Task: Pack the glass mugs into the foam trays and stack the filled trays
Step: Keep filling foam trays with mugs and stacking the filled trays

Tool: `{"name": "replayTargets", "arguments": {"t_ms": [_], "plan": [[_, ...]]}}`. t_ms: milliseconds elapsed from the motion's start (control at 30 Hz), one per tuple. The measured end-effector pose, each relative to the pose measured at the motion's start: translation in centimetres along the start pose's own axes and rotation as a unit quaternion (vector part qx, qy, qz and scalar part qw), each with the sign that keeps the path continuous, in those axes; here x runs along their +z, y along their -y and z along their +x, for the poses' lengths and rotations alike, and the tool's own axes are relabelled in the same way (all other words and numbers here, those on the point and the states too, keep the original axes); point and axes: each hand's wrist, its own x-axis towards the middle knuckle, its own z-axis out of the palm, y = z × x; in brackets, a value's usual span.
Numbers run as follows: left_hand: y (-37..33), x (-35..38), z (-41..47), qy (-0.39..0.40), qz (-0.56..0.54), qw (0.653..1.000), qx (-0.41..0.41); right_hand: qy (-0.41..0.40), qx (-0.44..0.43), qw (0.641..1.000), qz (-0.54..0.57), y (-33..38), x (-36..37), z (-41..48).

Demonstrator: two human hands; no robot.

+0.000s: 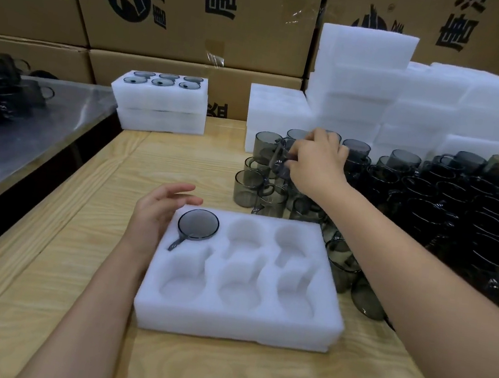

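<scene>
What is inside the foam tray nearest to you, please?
One smoky glass mug sits in the far-left pocket of the foam tray, its handle in the side slot. The other five pockets show only foam. The mug's body is hidden by the foam.

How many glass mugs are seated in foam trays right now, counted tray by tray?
Near foam tray: 1 mug
Top tray of the far stack: 6 mugs
Total: 7
The lower tray hides its contents; loose mugs, including the one in the right hand, are left out.
</scene>
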Motion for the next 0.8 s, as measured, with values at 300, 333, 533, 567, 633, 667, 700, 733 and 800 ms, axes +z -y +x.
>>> {"name": "replayTargets", "arguments": {"t_ms": [300,333,533,567,633,667,700,733,800], "plan": [[-1.9,-0.6,-1.0,0.059,0.15,0.978,0.13,0.08,-0.103,0.954,0.268,2.5,-2.9,-8.4],[-2.1,-0.4,-1.1,0.074,0.169,0.973,0.139,0.097,-0.111,0.95,0.274,2.6,-2.9,-8.8],[-2.6,1.7,-1.7,0.12,0.268,0.943,0.155,0.163,-0.139,0.932,0.293,2.6,-2.5,-9.5],[-2.5,2.1,-1.8,0.131,0.307,0.93,0.157,0.167,-0.144,0.933,0.284,2.6,-2.3,-9.6],[-2.3,2.5,-2.0,0.156,0.366,0.903,0.161,0.172,-0.149,0.933,0.278,2.6,-2.1,-9.7],[-2.3,2.6,-2.1,0.162,0.383,0.895,0.162,0.175,-0.149,0.932,0.28,2.5,-2.1,-9.8],[-2.4,2.6,-2.1,0.164,0.396,0.889,0.163,0.18,-0.148,0.932,0.28,2.4,-2.0,-9.8],[-2.4,2.5,-2.1,0.164,0.404,0.885,0.165,0.184,-0.149,0.931,0.276,2.4,-2.1,-9.9],[-2.4,2.5,-2.1,0.173,0.415,0.877,0.169,0.19,-0.153,0.935,0.257,2.5,-2.1,-10.0]]}}
